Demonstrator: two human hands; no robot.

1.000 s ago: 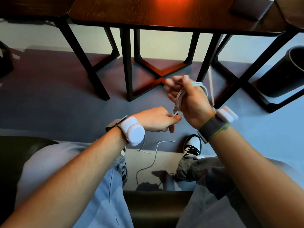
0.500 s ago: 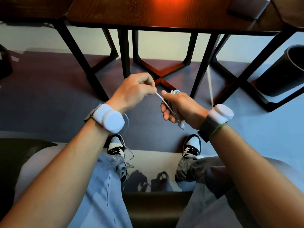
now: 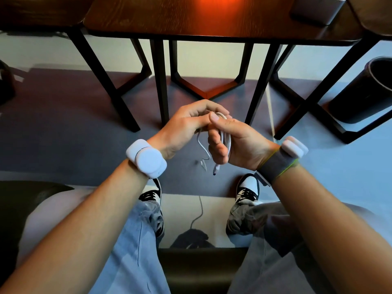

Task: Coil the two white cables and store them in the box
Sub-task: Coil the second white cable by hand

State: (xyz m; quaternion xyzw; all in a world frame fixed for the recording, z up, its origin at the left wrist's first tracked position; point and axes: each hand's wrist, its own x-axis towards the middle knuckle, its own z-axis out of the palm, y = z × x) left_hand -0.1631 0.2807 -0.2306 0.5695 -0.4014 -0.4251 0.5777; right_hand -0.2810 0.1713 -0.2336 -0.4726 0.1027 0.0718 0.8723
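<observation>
Both hands (image 3: 214, 132) gripping coiled white cable (image 3: 226, 139), loose end dangling

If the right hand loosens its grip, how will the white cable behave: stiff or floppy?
Probably floppy: the white cable bends into tight loops in the right hand, and its free tail droops in soft curves. It seems light. Released, the loops would likely spring apart.

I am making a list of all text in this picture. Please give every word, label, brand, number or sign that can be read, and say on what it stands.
None: no readable text anywhere in this view.
Left wrist device: plain white, no marking visible.
Right wrist device and its band: no marking visible.
Shoes: black and white pattern, no legible logo.
Cable, held in the right hand: its plug shows no print.
Box on the table: no label visible.
</observation>
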